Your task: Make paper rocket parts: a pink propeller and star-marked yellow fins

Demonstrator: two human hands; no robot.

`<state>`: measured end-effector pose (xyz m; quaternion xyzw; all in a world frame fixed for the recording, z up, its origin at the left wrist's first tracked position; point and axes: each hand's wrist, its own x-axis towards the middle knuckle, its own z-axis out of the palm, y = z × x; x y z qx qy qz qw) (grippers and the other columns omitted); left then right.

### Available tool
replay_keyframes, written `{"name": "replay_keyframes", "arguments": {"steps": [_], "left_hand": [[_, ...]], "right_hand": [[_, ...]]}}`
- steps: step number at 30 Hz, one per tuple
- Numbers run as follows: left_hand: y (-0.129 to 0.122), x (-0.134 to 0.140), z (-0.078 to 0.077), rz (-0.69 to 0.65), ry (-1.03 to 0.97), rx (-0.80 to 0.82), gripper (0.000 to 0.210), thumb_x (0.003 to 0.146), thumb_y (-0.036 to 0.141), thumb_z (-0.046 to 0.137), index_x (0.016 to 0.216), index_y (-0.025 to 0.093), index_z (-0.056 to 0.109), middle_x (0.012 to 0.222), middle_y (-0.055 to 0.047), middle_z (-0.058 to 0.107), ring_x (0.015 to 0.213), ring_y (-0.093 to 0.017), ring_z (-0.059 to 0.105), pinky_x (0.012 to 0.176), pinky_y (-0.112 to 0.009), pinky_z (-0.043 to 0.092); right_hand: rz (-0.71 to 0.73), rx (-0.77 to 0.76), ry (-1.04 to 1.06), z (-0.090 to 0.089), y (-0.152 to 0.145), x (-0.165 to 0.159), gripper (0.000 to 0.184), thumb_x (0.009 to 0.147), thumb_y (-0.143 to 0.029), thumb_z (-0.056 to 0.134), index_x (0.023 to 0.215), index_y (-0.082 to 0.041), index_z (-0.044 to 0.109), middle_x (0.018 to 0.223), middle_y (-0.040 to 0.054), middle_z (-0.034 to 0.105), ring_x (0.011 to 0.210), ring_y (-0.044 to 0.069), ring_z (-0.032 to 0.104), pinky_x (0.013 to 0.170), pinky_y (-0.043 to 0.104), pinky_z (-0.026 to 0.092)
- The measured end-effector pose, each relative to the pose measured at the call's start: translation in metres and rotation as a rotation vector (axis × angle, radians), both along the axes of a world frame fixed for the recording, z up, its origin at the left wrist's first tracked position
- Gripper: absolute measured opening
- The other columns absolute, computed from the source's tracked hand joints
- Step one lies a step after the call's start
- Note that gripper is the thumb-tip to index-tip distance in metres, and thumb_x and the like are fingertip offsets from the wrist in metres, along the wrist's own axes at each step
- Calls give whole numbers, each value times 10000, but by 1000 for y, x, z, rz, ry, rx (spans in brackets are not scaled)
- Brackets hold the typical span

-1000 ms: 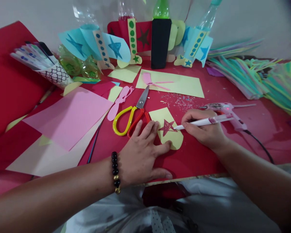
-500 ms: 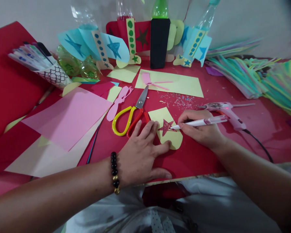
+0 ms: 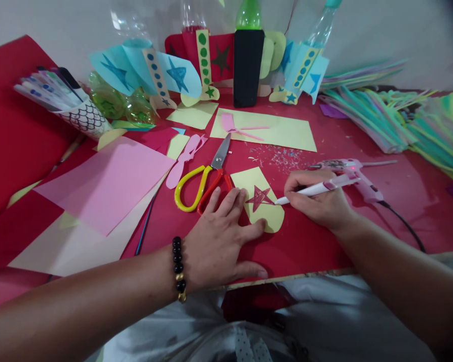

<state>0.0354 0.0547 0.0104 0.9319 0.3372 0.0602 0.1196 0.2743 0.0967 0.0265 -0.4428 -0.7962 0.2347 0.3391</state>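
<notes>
A pale yellow card, rounded at its near end and marked with a dark-red hatched star, is found lying flat, right of the scissors. Farther right of the scissors, a white pen is held aslant, tip at the star's right point.

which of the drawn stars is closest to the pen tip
The reddish star on the yellow paper touched by the left hand; the other stars are farther back, on the paper-decorated bottles.

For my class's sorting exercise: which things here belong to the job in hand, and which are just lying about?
In use:
white pen, in the right hand
yellow paper with a reddish star, touched by the left hand

Seemingly just lying about:
scissors
glue gun
pink sheet
patterned pen cup
</notes>
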Motion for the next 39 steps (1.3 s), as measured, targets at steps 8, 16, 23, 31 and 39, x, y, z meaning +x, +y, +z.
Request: {"name": "replay_keyframes", "arguments": {"steps": [8, 16, 23, 31, 39], "left_hand": [[-1, 0, -1, -1, -11, 1, 797, 768, 831, 412, 1380, 328, 496, 1546, -173, 289, 1450, -417, 156, 1129, -651, 112], [0, 0, 0, 3, -1, 0, 800, 769, 833, 404, 1386, 331, 491, 1544, -183, 283, 1453, -414, 153, 1127, -649, 120], [0, 1, 1, 3, 0, 6, 777, 776, 819, 422, 1371, 326, 506, 1550, -189, 268, 1442, -423, 178, 1122, -656, 126], [0, 1, 1, 1, 11, 9, 782, 778, 822, 408, 1376, 326, 497, 1548, -197, 261, 1442, -426, 178, 1119, -660, 135], [-1, 1, 1, -2, 12, 10, 778, 784, 818, 402, 1376, 322, 495, 1545, -210, 251, 1442, -429, 175, 1118, -658, 140]], "right_hand": [[-4, -17, -2, 1, -1, -1, 135, 716, -123, 572, 604, -197, 564, 500, -27, 536, 446, 104, 432, 438, 258, 312], [11, 2, -5, 0, -1, -2, 136, 734, -118, 576, 623, -198, 570, 522, -27, 554, 459, 105, 452, 451, 260, 329], [47, 2, -22, -3, -1, -3, 99, 773, -153, 590, 691, -200, 620, 597, -15, 612, 514, 113, 511, 488, 252, 375], [67, 14, -19, -3, 0, -3, 90, 781, -152, 588, 709, -189, 627, 620, -5, 627, 528, 115, 521, 500, 250, 381], [78, 20, -24, -2, -1, -3, 93, 775, -136, 585, 716, -189, 634, 624, -7, 631, 533, 113, 533, 506, 247, 382]]}}
